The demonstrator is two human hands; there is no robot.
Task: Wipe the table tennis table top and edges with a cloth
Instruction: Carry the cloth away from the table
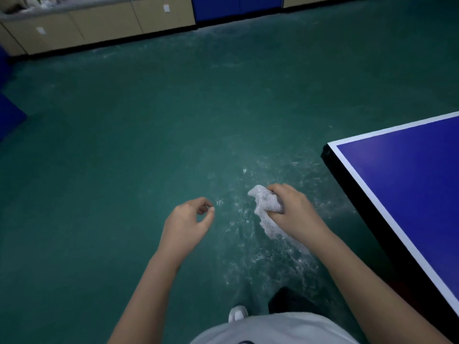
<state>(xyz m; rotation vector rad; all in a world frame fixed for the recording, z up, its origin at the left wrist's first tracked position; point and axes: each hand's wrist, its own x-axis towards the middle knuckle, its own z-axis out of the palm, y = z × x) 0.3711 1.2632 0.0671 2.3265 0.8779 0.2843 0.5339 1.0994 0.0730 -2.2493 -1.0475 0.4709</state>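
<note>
Here we are at the corner of the table tennis table (409, 175), its blue top running off to the right with a white line along both visible sides and a dark edge (347, 192) below it, and the person stands just beside that corner, looking down at both bare arms held out over the green floor (124, 145). The right hand (295, 212) grips the cloth (268, 207), a white, crumpled piece bunched up in the curled fingers, one end poking out past the knuckles and the rest trailing down under the wrist. The cloth is off the table, in the air over the floor, near the table's corner but apart from it. The left hand (188, 222) holds nothing, fingers loosely curled in, thumb and forefinger almost meeting, hanging level with the right and well apart from the cloth. The floor between and below the hands shows a pale, mottled sheen; whether that is water or glare I cannot tell. At the bottom, a white shirt (273, 328), a white shoe (238, 313) and a dark trouser leg (290, 301) beside it. Along the far wall runs a row of beige cabinets (99, 26), then a blue panel (236, 6), and another blue shape (10, 115) sits at the left edge
</note>
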